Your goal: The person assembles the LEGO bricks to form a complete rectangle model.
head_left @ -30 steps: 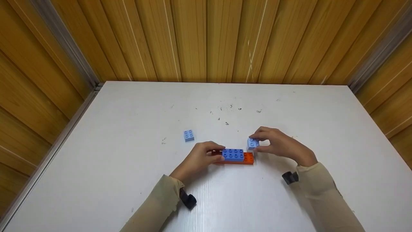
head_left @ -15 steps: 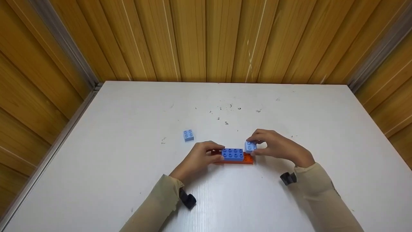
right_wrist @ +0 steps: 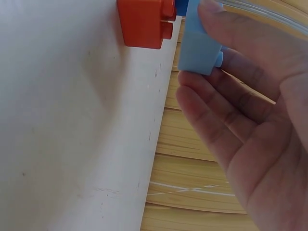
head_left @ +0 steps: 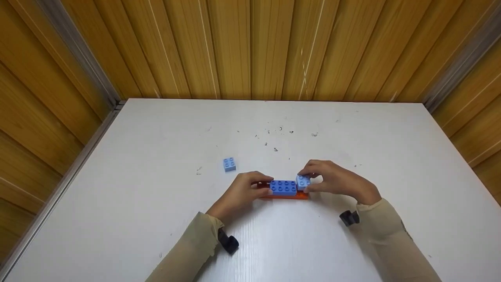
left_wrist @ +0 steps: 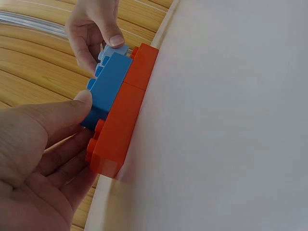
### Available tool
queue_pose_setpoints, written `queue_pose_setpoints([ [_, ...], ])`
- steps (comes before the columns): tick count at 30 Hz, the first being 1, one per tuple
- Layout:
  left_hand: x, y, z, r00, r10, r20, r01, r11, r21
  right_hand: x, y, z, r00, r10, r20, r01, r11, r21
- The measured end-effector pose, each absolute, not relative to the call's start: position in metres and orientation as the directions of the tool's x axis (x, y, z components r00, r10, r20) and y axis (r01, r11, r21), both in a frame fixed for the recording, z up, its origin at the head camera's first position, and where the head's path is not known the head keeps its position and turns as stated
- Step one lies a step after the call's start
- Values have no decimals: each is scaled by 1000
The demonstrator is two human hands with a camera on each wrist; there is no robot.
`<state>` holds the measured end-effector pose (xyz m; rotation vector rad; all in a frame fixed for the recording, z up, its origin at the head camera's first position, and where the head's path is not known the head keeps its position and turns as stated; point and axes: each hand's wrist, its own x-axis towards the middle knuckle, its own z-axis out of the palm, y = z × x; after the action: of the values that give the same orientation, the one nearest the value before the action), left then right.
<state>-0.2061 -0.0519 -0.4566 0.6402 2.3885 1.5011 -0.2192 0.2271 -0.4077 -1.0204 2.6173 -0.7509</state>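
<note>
Two red-orange bricks (left_wrist: 119, 120) lie end to end in a row on the table, studs up. Across their joint sits a darker blue brick (head_left: 283, 187), eight studs on top. My left hand (head_left: 244, 192) pinches the blue brick at its left end between thumb and fingers. In my right hand (head_left: 332, 178), thumb and fingertips pinch a small light blue brick (right_wrist: 198, 45) with four studs. It hangs close over the right end of the red-orange row, right beside the blue brick; in the right wrist view it stands a little off the red-orange studs.
A second light blue brick (head_left: 229, 164) lies farther back on the white table (head_left: 176, 137), left of the row. Wood-look panels (head_left: 266, 51) close off the back and both sides. Black wrist straps (head_left: 229, 243) are on both sleeves.
My right hand has brought the light blue brick left and toward me, from behind the row's right end to over it, beside the blue brick. My left hand has stayed in place.
</note>
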Motion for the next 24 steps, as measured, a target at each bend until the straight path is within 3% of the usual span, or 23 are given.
queue_pose_setpoints([
  [24, -204, -52, -455, -877, 481, 6, 213, 378, 901, -217, 225, -411, -705, -709, -10, -601, 605, -523],
])
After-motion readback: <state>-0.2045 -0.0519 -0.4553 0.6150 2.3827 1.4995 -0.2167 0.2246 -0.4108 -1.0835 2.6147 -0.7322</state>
